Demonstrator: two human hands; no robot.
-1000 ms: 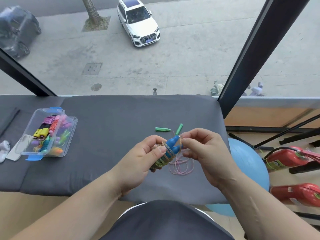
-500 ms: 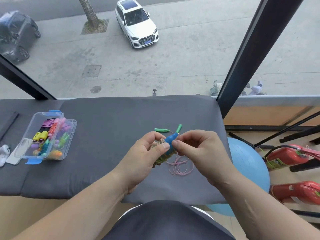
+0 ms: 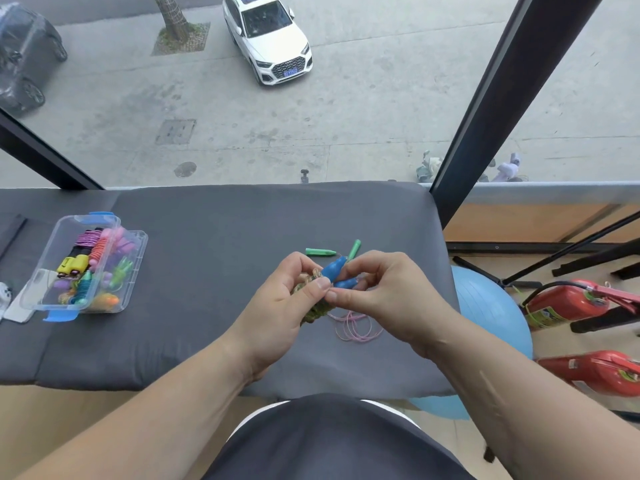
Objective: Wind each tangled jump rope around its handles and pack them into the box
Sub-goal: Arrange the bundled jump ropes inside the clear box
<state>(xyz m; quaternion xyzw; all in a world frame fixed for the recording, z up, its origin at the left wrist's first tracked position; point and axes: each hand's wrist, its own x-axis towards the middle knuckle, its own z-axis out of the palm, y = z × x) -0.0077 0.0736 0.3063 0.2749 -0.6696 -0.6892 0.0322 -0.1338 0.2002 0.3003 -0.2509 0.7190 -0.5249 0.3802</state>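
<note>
A grey padded surface [image 3: 207, 306] stood against a window overlooking a street. A blue ball [image 3: 491, 313] and red fire extinguishers [image 3: 568, 303] lay beyond its right edge. Toward that edge, both hands held a jump rope [image 3: 313, 311] just above the surface. The left hand [image 3: 277, 306] gripped the wound cord and the right hand [image 3: 391, 292] pinched it beside the blue handles [image 3: 334, 268], which slanted toward the far right corner. Fingers hid most of the bundle. A clear box [image 3: 34, 296] of wound ropes sat toward the left edge.

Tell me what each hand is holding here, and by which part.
Both hold one blue-handled jump rope. The left hand grips its cord-wound lower part; the right hand pinches the blue handle ends.
</note>
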